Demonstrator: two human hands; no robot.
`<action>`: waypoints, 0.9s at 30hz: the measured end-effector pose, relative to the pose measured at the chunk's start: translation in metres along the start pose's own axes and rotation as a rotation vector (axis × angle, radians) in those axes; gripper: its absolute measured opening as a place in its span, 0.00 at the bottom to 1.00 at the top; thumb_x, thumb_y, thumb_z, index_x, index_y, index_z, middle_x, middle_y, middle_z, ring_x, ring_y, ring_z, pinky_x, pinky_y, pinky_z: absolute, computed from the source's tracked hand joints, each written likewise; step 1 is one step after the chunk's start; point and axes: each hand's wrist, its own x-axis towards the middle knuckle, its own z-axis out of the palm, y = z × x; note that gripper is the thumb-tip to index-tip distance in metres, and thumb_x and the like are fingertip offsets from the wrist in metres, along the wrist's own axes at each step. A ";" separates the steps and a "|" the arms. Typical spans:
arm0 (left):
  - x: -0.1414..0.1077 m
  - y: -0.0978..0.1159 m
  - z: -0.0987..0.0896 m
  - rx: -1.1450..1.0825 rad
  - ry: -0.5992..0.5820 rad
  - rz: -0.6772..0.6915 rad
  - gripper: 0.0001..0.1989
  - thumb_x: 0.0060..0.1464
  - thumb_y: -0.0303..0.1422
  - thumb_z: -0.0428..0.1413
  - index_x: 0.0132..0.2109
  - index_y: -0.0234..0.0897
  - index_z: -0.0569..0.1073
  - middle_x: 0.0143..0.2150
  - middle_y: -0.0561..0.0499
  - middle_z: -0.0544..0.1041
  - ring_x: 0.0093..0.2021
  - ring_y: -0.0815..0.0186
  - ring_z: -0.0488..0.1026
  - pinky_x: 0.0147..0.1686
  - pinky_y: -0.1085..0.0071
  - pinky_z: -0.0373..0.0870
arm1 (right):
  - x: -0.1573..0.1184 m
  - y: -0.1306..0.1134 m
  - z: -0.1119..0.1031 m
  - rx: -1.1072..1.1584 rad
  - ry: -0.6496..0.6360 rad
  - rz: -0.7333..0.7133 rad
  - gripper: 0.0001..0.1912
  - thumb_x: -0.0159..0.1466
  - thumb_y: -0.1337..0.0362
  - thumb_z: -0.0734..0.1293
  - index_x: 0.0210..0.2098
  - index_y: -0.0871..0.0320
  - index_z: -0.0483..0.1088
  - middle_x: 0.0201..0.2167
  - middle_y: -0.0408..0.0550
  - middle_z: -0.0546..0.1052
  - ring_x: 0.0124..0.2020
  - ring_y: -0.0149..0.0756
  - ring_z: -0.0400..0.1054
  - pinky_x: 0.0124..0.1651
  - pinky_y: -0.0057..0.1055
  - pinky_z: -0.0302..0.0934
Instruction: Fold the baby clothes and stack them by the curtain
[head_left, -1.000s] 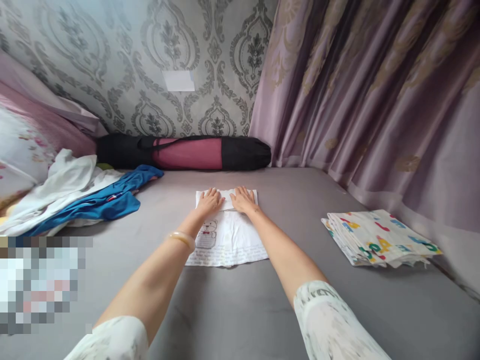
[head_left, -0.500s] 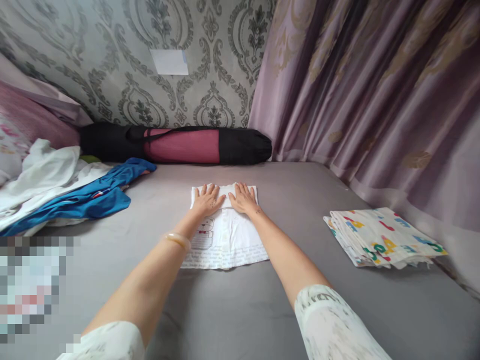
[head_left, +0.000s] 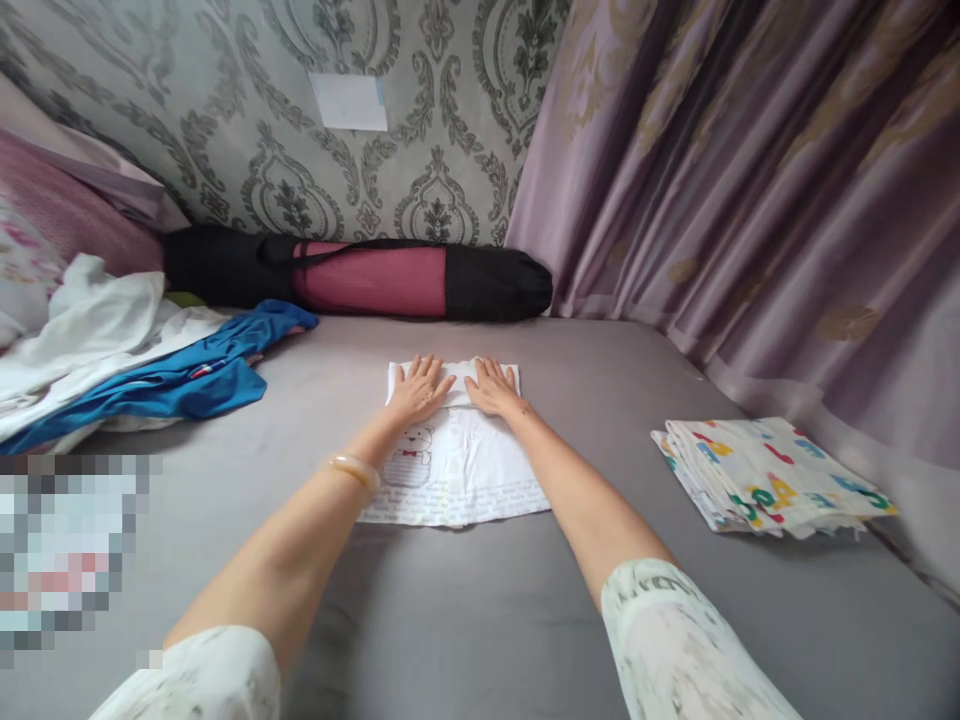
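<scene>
A white garment with a bear drawing and lines of small print lies on the grey sheet, its far edge folded over toward me. My left hand rests flat on the left part of the folded strip, fingers spread. On the strip's right part lies my right hand, palm down with its fingers apart. The two thumbs point at each other with a small gap between them. Neither hand grips the cloth.
Folded cloths with coloured letters are stacked at the right. A loose heap of white clothes and a blue garment lies at the left. Along the wall is a black and dark pink roll bag; a curtain hangs at the right.
The view has shifted slightly. Both hands are still flat on the folded strip, and the garment looks much the same.
</scene>
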 end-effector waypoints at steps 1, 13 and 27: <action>-0.003 0.000 -0.002 -0.001 0.024 -0.006 0.33 0.66 0.48 0.32 0.71 0.36 0.51 0.73 0.44 0.50 0.73 0.52 0.42 0.67 0.45 0.39 | -0.001 0.000 -0.002 0.009 0.006 -0.012 0.34 0.71 0.53 0.47 0.71 0.65 0.43 0.73 0.54 0.42 0.72 0.43 0.32 0.69 0.48 0.26; -0.031 -0.017 -0.007 0.036 0.032 -0.068 0.27 0.67 0.40 0.33 0.64 0.33 0.61 0.71 0.41 0.56 0.72 0.54 0.47 0.67 0.49 0.43 | -0.026 -0.007 -0.009 -0.026 0.198 0.266 0.24 0.66 0.58 0.59 0.56 0.63 0.69 0.59 0.63 0.67 0.60 0.51 0.58 0.59 0.40 0.53; -0.026 -0.044 -0.004 0.012 -0.088 -0.023 0.33 0.65 0.48 0.31 0.70 0.34 0.51 0.74 0.39 0.45 0.73 0.54 0.37 0.67 0.47 0.38 | -0.028 0.003 -0.008 0.122 0.157 0.237 0.26 0.67 0.61 0.55 0.63 0.60 0.59 0.54 0.56 0.73 0.54 0.46 0.68 0.50 0.35 0.61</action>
